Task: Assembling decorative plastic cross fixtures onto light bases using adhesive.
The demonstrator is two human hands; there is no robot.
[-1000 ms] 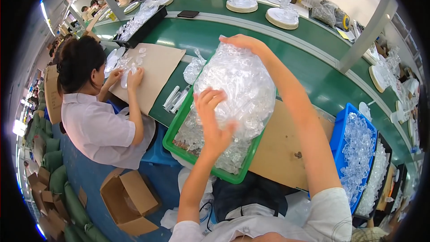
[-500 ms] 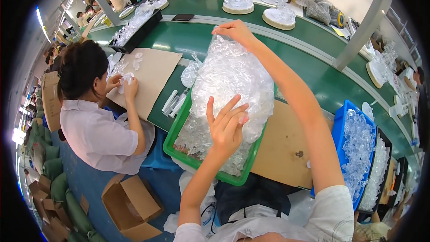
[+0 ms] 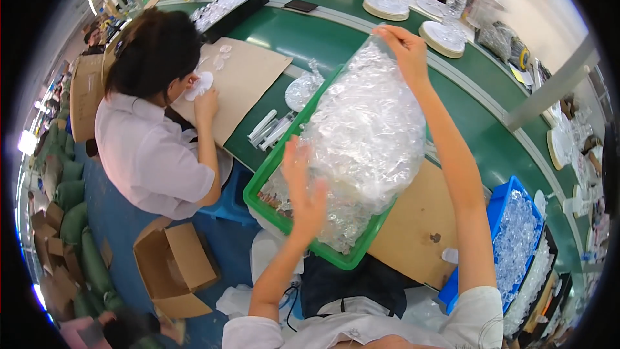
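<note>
A big transparent plastic bag [image 3: 368, 126] full of small see-through parts leans, tilted, over a green crate [image 3: 336, 260]. My right hand [image 3: 405, 55] pinches the bag's gathered top corner and holds it up. Beside the bag's lower left side is my left hand [image 3: 305, 197], blurred, its fingers apart and nothing in them. It hovers over the crate, where loose transparent pieces [image 3: 339, 227] lie. The bag hides the crate's far right part.
On my left a co-worker [image 3: 152, 116] handles a white disc [image 3: 199, 86] at a cardboard sheet [image 3: 248, 68]. A blue bin [image 3: 513, 239] of transparent parts stands at right. An open carton [image 3: 174, 268] sits on the floor. A green conveyor [image 3: 349, 32] curves behind, bearing round stacks.
My right hand and the bag's top have shifted right in the picture, and the bag tilts more. My left hand has turned beside the bag. The co-worker has raised a white disc.
</note>
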